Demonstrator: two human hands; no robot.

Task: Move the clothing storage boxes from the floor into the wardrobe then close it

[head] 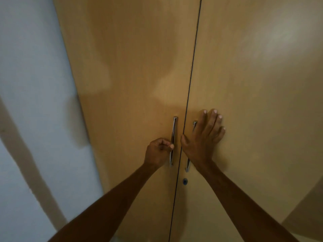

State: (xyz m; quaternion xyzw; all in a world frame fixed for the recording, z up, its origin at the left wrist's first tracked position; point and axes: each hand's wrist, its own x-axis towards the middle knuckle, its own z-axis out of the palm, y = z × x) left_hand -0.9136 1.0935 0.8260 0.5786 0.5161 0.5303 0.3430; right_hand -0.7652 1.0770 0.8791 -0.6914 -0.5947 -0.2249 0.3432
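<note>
A tall wooden wardrobe fills the view, its left door (132, 75) and right door (253, 93) meeting at a thin dark seam down the middle. My left hand (158, 151) is curled around the left door's metal handle (173, 135). Flat against the right door lies my right hand (203, 138), fingers spread, covering most of the right handle (188, 165). No storage boxes are in view.
A small blue keyhole (185, 181) sits on the right door below the handles. A pale blue-white wall (31, 84) runs along the left of the wardrobe. Another wooden panel (307, 215) shows at the lower right corner.
</note>
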